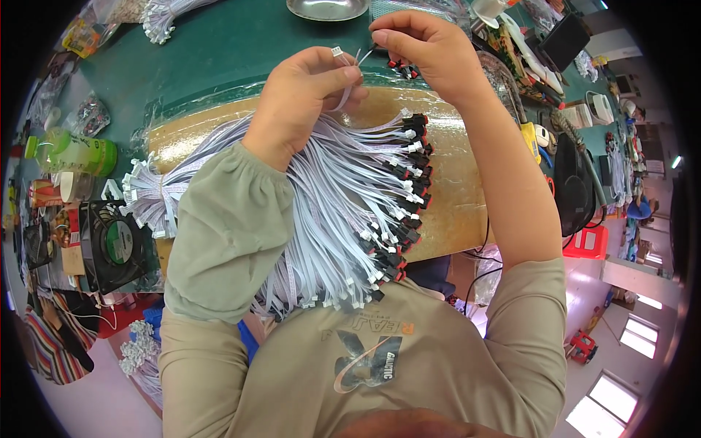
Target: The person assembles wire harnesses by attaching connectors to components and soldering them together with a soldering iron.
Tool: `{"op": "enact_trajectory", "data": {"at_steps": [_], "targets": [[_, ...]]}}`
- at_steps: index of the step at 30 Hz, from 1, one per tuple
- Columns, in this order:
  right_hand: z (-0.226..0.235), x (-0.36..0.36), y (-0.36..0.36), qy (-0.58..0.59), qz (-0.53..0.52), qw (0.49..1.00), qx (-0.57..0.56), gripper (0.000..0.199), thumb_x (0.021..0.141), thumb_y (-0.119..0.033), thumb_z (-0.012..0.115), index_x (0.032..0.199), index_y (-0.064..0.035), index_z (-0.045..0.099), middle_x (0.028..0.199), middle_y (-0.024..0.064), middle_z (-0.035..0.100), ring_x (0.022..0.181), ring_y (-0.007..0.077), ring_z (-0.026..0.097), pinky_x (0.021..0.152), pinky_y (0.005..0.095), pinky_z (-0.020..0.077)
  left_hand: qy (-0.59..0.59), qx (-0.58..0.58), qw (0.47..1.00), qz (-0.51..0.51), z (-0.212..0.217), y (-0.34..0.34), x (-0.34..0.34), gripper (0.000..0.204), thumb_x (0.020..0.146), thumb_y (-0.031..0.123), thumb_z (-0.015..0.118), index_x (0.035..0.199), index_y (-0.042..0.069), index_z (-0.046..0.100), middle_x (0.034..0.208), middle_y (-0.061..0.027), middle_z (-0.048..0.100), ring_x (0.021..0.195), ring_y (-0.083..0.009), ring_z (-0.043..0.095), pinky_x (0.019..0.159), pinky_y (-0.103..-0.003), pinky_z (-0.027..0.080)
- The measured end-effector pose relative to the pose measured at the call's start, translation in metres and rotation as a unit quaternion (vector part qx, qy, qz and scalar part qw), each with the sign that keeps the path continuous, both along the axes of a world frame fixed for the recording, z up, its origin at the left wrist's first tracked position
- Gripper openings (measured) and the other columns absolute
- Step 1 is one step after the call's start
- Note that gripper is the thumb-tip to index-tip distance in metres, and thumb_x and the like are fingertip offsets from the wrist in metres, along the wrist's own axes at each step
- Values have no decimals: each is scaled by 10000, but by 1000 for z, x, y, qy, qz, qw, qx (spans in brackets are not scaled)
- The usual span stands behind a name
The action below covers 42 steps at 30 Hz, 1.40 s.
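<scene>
I have one white cable (343,98) up over the far edge of the brown board (456,164), its white plug (337,52) standing above the fingers of my left hand (298,86). That hand is curled closed around the cable, thumb against forefinger. Just beside it, the thumb and forefinger of my right hand (432,57) nearly meet at a thin dark tip (371,48) by the split wire ends; it's too small from here to tell whether they grip it. Beneath my hands, a spread of white cables (336,182) covers much of the board, black connectors (418,168) on its right side. Farther out on the green tabletop (241,44) sit a metal bowl (328,9), a green bottle (77,153) and a black fan (113,244).
</scene>
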State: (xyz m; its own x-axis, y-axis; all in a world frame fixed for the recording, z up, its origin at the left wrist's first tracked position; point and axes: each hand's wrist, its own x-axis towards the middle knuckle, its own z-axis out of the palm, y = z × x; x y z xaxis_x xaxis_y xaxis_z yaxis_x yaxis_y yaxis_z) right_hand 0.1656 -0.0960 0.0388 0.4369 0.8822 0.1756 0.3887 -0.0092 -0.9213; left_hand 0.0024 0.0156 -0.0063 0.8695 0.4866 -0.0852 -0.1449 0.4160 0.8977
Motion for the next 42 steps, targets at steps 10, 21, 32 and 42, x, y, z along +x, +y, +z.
{"op": "enact_trajectory", "data": {"at_steps": [10, 21, 32, 42], "targets": [[-5, 6, -2, 23, 2, 1000, -7, 199, 870, -130, 672, 1042, -29, 672, 849, -26, 631, 738, 42, 542, 659, 187, 433, 4, 3, 1000, -15, -1, 1, 0, 175, 855, 84, 662, 995, 9, 589, 849, -82, 652, 741, -169, 651, 645, -236, 484], [-7, 8, -3, 37, 10, 999, 11, 205, 876, -136, 665, 1047, -23, 670, 857, -13, 639, 740, 54, 552, 662, 194, 434, -2, -7, 1000, -2, 4, -3, 0, 144, 850, 68, 655, 955, -1, 585, 788, -104, 659, 682, -149, 630, 575, -203, 429], [-3, 3, -4, 19, 1, 1000, -7, 202, 868, -140, 672, 1040, -34, 675, 870, -15, 644, 747, 54, 556, 669, 195, 446, 6, 4, 999, -43, -1, 3, -1, 188, 868, 95, 661, 1022, 14, 589, 910, -73, 647, 799, -186, 671, 711, -273, 550], [1, -10, -6, 11, 12, 1000, -20, 172, 881, -145, 657, 1019, -45, 681, 802, -36, 619, 726, 42, 537, 619, 188, 391, -7, 7, 1000, -21, -1, 0, 1, 147, 840, 65, 667, 940, -10, 590, 812, -90, 652, 723, -158, 658, 584, -200, 429]]}}
